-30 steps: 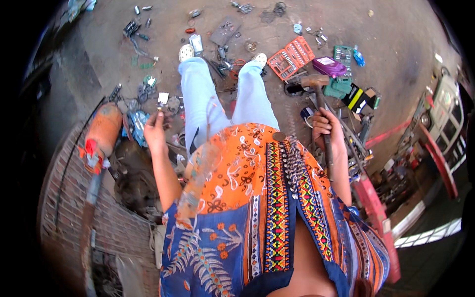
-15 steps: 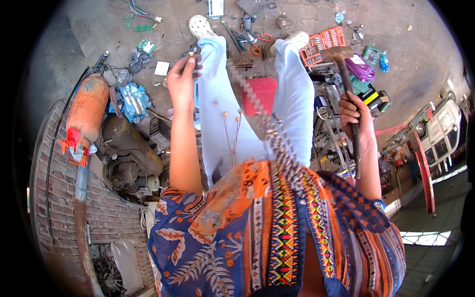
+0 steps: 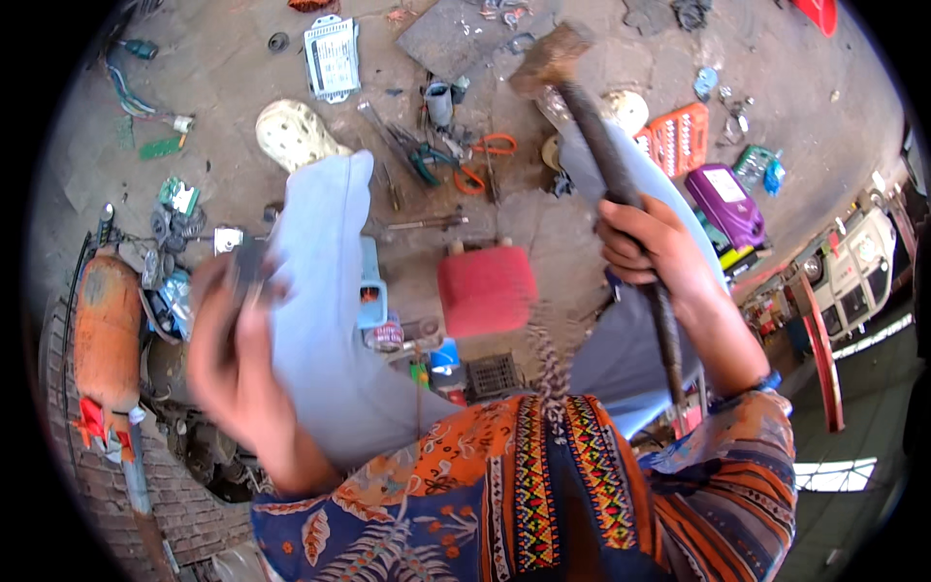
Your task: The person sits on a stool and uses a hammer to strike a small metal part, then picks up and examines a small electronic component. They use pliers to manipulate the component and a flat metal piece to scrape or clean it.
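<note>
My right hand [image 3: 645,242] grips the dark handle of a hammer [image 3: 553,60], whose rusty head reaches above my right knee. My left hand [image 3: 238,349], smeared by motion, is closed around a dark object [image 3: 250,267] that I cannot make out, beside my left leg. My light blue trousers [image 3: 320,272] show bent legs spread apart, with cream clogs [image 3: 291,131] at the far end. A red plastic container [image 3: 482,286] lies on the floor between my legs. Beyond it are orange-handled cutters [image 3: 495,145], other hand tools and a thin rod [image 3: 427,223].
An orange cylinder [image 3: 105,330] and brick paving [image 3: 78,456] are at the left. An orange socket-set case [image 3: 677,136] and purple jug [image 3: 725,204] lie at the right, with a white vehicle [image 3: 849,272] farther out. A metal plate [image 3: 446,39] and scattered parts cover the floor ahead.
My right hand has raised the hammer head higher in view. My left hand has swung lower and leftward, now blurred. My legs are more bent and spread, revealing more of the red container.
</note>
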`<state>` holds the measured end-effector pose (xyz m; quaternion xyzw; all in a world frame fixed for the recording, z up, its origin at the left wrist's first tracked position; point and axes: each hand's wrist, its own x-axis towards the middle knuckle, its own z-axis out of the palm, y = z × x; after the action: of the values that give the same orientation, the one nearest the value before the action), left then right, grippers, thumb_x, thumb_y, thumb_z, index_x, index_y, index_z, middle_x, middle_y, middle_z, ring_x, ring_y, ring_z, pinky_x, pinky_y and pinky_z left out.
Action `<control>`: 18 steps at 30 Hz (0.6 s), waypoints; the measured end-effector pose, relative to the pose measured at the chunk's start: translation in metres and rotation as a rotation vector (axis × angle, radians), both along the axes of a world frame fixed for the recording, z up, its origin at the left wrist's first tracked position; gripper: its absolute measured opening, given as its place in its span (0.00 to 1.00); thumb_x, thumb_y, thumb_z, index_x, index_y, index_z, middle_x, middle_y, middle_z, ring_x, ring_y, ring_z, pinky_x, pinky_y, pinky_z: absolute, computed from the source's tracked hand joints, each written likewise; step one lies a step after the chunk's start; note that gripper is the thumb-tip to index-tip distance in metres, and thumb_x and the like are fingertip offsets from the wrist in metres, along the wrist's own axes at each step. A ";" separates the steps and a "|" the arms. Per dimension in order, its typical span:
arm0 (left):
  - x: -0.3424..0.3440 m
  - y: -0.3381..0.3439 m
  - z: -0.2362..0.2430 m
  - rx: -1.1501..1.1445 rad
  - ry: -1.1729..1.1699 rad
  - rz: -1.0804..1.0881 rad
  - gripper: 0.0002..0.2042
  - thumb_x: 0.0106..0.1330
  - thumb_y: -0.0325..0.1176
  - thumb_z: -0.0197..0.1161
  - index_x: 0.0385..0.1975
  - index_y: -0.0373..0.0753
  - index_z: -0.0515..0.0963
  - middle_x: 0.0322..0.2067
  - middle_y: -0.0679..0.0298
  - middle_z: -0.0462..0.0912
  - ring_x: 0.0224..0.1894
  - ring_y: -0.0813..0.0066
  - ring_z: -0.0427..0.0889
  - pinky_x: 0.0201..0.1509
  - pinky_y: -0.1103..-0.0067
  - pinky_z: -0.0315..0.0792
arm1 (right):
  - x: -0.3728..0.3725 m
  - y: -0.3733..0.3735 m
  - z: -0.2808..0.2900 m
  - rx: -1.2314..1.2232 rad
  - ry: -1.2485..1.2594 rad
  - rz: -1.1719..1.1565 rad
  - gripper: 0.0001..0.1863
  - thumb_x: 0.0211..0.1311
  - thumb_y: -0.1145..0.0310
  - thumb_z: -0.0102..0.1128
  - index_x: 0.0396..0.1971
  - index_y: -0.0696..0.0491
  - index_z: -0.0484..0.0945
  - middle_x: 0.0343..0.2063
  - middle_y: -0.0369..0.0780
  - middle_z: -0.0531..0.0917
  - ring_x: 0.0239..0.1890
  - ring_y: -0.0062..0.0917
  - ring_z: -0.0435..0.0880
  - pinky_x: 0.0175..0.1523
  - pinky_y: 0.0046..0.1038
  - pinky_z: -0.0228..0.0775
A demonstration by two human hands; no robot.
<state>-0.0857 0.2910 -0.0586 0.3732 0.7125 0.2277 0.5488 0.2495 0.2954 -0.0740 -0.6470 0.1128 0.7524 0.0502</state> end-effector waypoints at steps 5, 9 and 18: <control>0.002 -0.063 -0.043 0.207 0.724 -0.168 0.08 0.63 0.21 0.49 0.38 0.27 0.73 0.41 0.47 0.70 0.39 0.62 0.73 0.41 0.73 0.70 | 0.059 -0.003 -0.059 0.163 -0.275 0.079 0.11 0.62 0.66 0.49 0.22 0.51 0.62 0.10 0.26 0.59 0.09 0.07 0.52 0.11 0.14 0.40; 0.034 -0.136 -0.026 0.185 0.883 -0.262 0.08 0.62 0.20 0.53 0.39 0.24 0.73 0.37 0.55 0.75 0.38 0.71 0.72 0.42 0.78 0.69 | 0.060 -0.053 -0.044 0.391 -0.465 -0.003 0.09 0.62 0.67 0.50 0.26 0.53 0.64 0.11 0.26 0.59 0.08 0.05 0.51 0.11 0.12 0.39; 0.072 -0.398 0.078 0.851 0.733 0.161 0.05 0.53 0.17 0.61 0.29 0.28 0.77 0.28 0.60 0.77 0.31 0.74 0.75 0.36 0.80 0.71 | 0.096 -0.355 0.108 1.099 -0.231 0.004 0.16 0.62 0.64 0.50 0.17 0.51 0.62 0.08 0.26 0.60 0.07 0.06 0.52 0.10 0.13 0.40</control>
<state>-0.0139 -0.1070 0.0194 0.5608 0.7280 0.3914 0.0479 0.3459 -0.0595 0.0337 -0.6043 -0.3033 0.6248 0.3905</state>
